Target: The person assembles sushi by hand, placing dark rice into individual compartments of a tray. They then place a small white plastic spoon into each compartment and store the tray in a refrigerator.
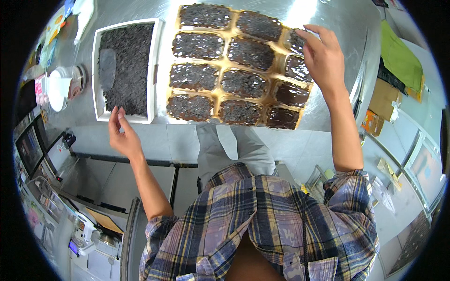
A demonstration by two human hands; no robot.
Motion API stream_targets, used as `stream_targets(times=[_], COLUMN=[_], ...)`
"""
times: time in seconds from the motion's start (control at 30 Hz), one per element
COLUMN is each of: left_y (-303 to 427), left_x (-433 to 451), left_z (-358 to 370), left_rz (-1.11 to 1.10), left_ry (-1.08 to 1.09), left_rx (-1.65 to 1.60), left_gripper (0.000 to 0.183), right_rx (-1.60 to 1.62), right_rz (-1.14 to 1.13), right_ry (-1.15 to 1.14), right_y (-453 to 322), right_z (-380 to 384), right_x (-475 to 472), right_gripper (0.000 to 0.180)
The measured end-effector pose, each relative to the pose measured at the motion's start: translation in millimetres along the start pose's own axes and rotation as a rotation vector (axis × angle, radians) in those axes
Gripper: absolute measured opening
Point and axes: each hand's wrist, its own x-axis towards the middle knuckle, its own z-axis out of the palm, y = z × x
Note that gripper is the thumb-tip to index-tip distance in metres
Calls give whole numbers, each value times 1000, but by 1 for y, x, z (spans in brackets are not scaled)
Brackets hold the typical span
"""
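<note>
My right hand [325,52] is over the far right cake [295,41], fingers bent and partly covering it. Whether crumbs are held in the fingertips cannot be seen. Glossy dark-topped cakes in pale gold boxes stand in rows before me. Dark crumbs coat many tops, such as the near left cake [190,108]. The two nearest right-hand ones, including the corner cake [282,118], look smooth and bare of crumbs. At the near edge of a white tray [150,70] of dark crumbs [130,66], my left hand [126,135] hovers with fingers apart. A translucent scraper [107,69] lies on the crumbs.
Everything stands on a stainless steel table [337,17], its near edge just before my body. Left of the tray lies a plastic jar [75,81] beside a white lid [58,89]. Cardboard boxes [383,100] and a green cloth [400,58] are off to the right.
</note>
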Motion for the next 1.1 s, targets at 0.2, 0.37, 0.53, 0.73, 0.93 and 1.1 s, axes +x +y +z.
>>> stream_targets(times=[0.2,0.37,0.53,0.73,0.93,1.1], left_y=[18,13,-3,2,13,22], left_x=[13,30,41,38,42,47], left_z=[-11,-13,0,10,7,3], left_rz=[366,356,362,359,318,187], left_ry=[-256,-362,-430,-398,-377,-341], left_rx=[345,449,450,432,274,246], left_gripper=[55,77,73,35,22,23], right_rx=[574,281,20,316,473,615], right_rz=[-236,-332,-344,-297,-56,34], right_ry=[-183,-256,-256,-332,-310,-521], right_y=[-190,-326,-342,-334,-326,-319], right_z=[55,139,168,163,152,147], right_x=[30,44,44,51,54,55], right_gripper=[20,47,40,17,13,14])
